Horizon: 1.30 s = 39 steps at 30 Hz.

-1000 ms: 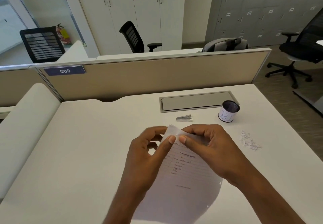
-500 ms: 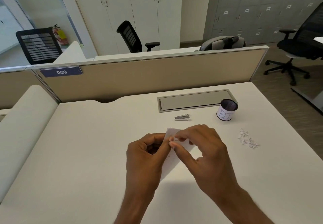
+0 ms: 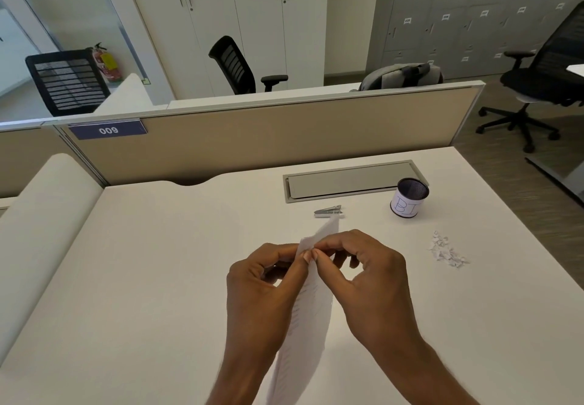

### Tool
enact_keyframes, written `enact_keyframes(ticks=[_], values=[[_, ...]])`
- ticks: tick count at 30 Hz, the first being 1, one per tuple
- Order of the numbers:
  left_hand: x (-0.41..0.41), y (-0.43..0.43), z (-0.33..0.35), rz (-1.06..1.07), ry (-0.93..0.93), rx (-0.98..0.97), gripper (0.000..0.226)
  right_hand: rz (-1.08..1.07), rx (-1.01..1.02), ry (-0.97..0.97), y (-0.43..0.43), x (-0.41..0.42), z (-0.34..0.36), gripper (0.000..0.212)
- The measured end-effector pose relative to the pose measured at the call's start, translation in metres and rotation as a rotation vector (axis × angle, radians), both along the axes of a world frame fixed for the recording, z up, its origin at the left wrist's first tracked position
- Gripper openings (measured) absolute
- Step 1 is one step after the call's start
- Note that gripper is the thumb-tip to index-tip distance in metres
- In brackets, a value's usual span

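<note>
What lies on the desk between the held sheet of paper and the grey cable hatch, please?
A small silver stapler lies just beyond the sheet, as the head view shows.

sheet of paper [image 3: 311, 310]: white, with short rows of dark print on the visible face. pose: held above the desk [image 3: 158, 278], turned nearly edge-on to the view, long axis running from its upper corner down to the bottom of the view. upper edge is bent over. the left hand [image 3: 262, 287] and right hand [image 3: 373, 278] pinch the sheet near that edge, their fingertips side by side.
</note>
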<state>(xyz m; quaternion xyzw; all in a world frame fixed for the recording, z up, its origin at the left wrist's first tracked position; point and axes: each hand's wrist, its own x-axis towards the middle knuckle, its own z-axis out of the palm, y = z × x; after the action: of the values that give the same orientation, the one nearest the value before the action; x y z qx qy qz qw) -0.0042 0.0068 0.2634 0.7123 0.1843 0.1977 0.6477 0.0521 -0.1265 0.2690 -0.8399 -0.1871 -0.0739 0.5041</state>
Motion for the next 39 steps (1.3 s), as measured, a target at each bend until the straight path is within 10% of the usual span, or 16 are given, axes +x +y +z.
enact_keyframes(ticks=[7,22,39], values=[[0.003,-0.008,0.005,0.005,0.036,-0.175,0.013,0.094,-0.084,-0.159,-0.001,0.007,-0.007,0.015],[0.018,-0.014,-0.009,0.129,0.061,-0.243,0.014,0.078,0.463,0.502,-0.018,0.015,-0.012,0.019],[0.059,-0.029,-0.043,0.167,0.109,-0.195,0.013,-0.456,0.033,0.446,-0.183,0.15,-0.175,0.014]])
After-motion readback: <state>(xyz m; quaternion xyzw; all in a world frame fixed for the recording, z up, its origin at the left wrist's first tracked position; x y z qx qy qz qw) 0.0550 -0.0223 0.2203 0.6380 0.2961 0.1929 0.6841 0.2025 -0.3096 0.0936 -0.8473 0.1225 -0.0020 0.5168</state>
